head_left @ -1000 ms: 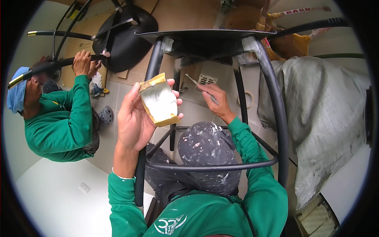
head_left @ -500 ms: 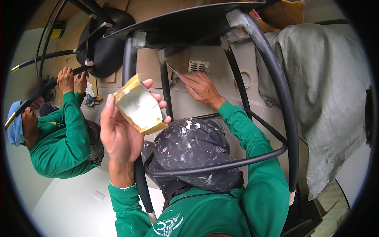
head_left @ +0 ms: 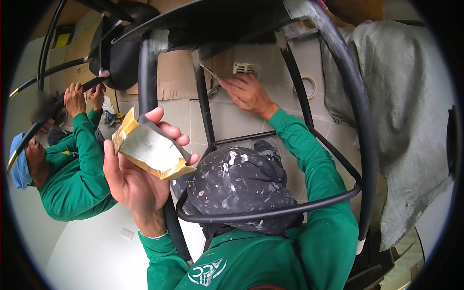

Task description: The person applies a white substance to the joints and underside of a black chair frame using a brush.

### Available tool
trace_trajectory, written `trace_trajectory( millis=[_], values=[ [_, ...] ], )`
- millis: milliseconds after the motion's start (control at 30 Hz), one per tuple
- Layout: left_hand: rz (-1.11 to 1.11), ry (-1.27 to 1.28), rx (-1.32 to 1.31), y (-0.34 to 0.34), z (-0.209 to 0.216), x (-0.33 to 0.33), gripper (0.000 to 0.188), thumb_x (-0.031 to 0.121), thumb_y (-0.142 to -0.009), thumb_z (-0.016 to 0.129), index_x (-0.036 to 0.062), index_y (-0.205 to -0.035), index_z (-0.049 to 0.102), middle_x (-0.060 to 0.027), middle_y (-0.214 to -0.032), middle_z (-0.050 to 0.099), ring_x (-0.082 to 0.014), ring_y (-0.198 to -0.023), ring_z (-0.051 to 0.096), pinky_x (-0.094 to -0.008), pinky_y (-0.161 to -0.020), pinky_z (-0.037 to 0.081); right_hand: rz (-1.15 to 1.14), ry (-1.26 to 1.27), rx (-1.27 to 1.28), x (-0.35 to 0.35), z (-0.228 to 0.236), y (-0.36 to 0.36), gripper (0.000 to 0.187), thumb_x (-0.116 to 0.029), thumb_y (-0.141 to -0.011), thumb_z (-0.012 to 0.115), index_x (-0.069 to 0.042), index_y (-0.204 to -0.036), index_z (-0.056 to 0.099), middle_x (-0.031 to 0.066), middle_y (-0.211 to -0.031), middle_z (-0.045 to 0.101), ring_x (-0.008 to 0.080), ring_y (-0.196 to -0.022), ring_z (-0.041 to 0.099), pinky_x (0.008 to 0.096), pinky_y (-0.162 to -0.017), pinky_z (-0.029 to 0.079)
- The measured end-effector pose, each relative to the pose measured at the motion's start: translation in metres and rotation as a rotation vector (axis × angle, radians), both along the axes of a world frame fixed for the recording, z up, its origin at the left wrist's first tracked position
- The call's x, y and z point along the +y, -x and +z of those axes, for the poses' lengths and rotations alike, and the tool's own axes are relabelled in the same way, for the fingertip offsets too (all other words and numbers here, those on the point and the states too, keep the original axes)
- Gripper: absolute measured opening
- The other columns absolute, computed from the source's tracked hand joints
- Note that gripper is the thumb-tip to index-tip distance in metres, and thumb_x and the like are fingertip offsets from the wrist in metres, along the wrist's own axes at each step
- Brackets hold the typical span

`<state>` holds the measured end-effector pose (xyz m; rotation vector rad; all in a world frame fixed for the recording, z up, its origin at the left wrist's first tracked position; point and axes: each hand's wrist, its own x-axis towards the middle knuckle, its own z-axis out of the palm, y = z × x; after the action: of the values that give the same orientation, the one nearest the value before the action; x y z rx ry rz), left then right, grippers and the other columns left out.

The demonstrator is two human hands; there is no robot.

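Note:
My left hand [head_left: 137, 186] is cupped around a small holder [head_left: 181, 170] edged with yellow tape, which carries pale grey-white paste [head_left: 153, 147]. In my right hand [head_left: 249, 94] is a thin, narrow spatula [head_left: 210, 71], gripped by the fingers. Its tip is at the top of a slim black leg [head_left: 203, 104], beside a greyish patch where the leg meets the seat. That leg belongs to an upturned black stool or chair [head_left: 208, 26] standing over my lap. Similar grey patches cover its other leg joints [head_left: 158, 41]. The right fingers partly hide the spatula's handle.
At the left, a co-worker in green [head_left: 72, 179] holds a leg of another upturned black stool [head_left: 128, 48]. A grey woven sheet [head_left: 386, 106] hangs at the right. A tape roll [head_left: 313, 87] and a drain grate [head_left: 245, 68] lie beyond. A curved footrest bar [head_left: 270, 211] crosses my lap.
My left hand with the paste holder has moved left and slightly down, tilting a little. The spatula has turned in my right hand, its tip near the same leg joint. The view has shifted slightly.

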<state>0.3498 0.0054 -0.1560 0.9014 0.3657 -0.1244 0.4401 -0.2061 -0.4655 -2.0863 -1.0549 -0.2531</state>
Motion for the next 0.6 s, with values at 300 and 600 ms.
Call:
trace_trajectory(
  millis=[300, 600],
  values=[
    [-0.050, -0.048, -0.017, 0.001, -0.002, 0.000, 0.080, 0.056, -0.110, 0.027, -0.0103, -0.152, 0.040, -0.0216, -0.118, 0.059, -0.0310, -0.110, 0.067, -0.0527, -0.074, 0.068, -0.030, 0.012, 0.069, -0.006, -0.011, -0.005, 0.052, -0.009, -0.085, 0.071, -0.009, -0.137, 0.068, 0.0054, -0.124, 0.071, 0.0277, -0.106, 0.065, 0.0426, -0.094, 0.050],
    [-0.056, -0.079, -0.017, 0.003, 0.000, 0.000, 0.081, 0.058, -0.110, 0.025, -0.0096, -0.152, 0.040, -0.0210, -0.117, 0.058, -0.0304, -0.106, 0.066, -0.0525, -0.074, 0.068, -0.004, 0.027, 0.045, 0.008, -0.003, 0.001, 0.055, -0.010, -0.083, 0.072, -0.009, -0.137, 0.067, 0.0047, -0.127, 0.071, 0.0269, -0.104, 0.065, 0.0418, -0.090, 0.050]
  ],
)
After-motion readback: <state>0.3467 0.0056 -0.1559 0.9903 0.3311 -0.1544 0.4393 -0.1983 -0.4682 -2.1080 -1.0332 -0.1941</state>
